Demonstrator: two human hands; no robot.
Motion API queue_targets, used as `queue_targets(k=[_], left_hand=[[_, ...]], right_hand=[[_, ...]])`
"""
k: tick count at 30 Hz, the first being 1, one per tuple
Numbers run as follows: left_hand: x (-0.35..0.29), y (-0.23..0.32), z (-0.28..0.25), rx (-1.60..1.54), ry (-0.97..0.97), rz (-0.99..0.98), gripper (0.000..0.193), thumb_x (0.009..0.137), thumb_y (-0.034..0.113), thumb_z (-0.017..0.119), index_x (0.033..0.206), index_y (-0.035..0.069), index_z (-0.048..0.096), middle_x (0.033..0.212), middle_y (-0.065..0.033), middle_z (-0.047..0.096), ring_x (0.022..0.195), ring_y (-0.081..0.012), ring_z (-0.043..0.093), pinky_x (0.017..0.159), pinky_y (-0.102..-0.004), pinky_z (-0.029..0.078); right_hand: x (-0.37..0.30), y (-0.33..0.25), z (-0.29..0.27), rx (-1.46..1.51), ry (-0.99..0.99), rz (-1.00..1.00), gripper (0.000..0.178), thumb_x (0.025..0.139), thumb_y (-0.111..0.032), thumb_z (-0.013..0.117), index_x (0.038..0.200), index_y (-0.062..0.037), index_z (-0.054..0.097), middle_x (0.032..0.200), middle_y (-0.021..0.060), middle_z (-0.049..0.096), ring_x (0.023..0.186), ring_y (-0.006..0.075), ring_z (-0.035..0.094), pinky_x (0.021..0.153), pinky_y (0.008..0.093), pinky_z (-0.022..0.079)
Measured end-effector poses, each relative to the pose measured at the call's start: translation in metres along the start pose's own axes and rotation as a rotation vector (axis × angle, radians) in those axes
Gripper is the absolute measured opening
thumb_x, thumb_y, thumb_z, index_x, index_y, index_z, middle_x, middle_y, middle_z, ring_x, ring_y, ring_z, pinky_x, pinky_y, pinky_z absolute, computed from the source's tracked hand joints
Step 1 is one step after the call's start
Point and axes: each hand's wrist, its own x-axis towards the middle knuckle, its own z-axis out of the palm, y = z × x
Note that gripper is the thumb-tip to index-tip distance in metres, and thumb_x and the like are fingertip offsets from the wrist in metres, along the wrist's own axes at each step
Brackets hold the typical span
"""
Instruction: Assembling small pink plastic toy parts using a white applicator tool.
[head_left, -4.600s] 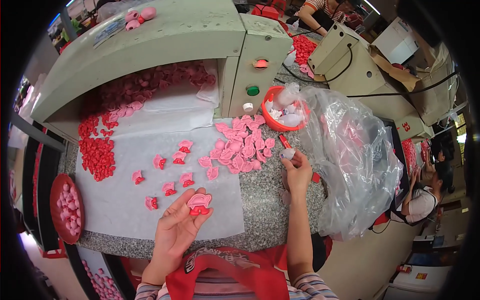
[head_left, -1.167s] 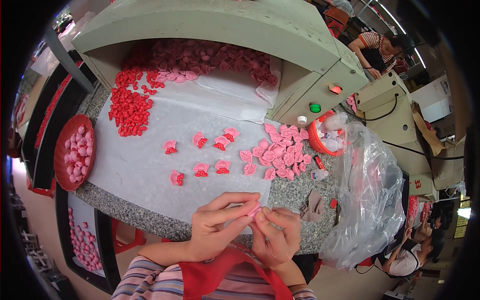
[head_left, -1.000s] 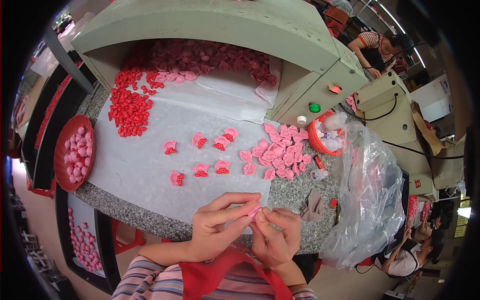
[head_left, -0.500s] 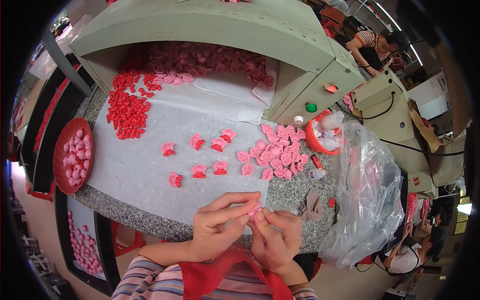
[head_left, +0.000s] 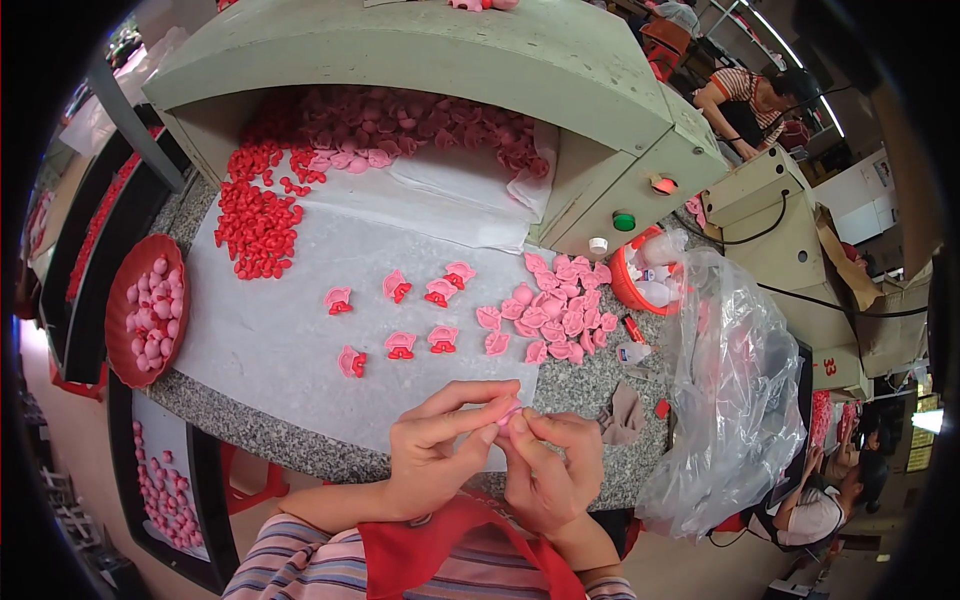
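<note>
Close to the table's near edge, my left hand (head_left: 438,445) and my right hand (head_left: 555,462) meet at the fingertips. Between them they pinch a small pink moulded piece (head_left: 510,419), mostly covered by the fingers. Ahead on white paper (head_left: 310,370) lie several pink pieces joined to red bow-like parts, one such joined piece (head_left: 442,340) just beyond my left hand. A heap of loose pink shell-like pieces (head_left: 553,312) spreads to the right of these. Small red parts (head_left: 256,228) form a pile at the far left of the paper.
A green-grey metal housing (head_left: 420,40) arches over more pink and red pieces at the back. At left stands a red bowl (head_left: 116,330) of pink balls. To the right are an orange basket (head_left: 622,280) with bottles, a cloth scrap (head_left: 626,414) and a clear plastic bag (head_left: 735,390).
Both hands remain together on the pink piece, with only a slight shift of the fingers. The pieces on the paper lie as before.
</note>
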Motion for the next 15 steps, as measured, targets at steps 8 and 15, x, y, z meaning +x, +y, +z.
queue_targets(k=[8,15], left_hand=[[-0.0025,-0.004,0.0034,-0.033,0.047,0.048,0.03,0.083,-0.006,0.05,0.111,0.0,0.058,0.116,-0.0221,0.051,0.104,-0.0256,0.053,0.084,-0.0311,0.046],[-0.0006,-0.0062,0.0018,-0.053,0.047,0.049,0.028,0.084,-0.006,0.049,0.11,-0.001,0.059,0.115,-0.0219,0.052,0.103,-0.0259,0.054,0.084,-0.0321,0.046]], right_hand=[[0.0019,-0.0011,0.0009,0.01,-0.005,0.028,0.03,0.062,0.003,0.074,0.089,-0.0038,0.063,0.085,0.0084,0.057,0.069,0.0232,0.054,0.057,0.03,0.047],[0.0038,0.0001,0.002,-0.024,-0.015,-0.013,0.031,0.062,0.003,0.074,0.09,-0.0041,0.063,0.086,0.0081,0.057,0.068,0.0228,0.054,0.056,0.0298,0.046]])
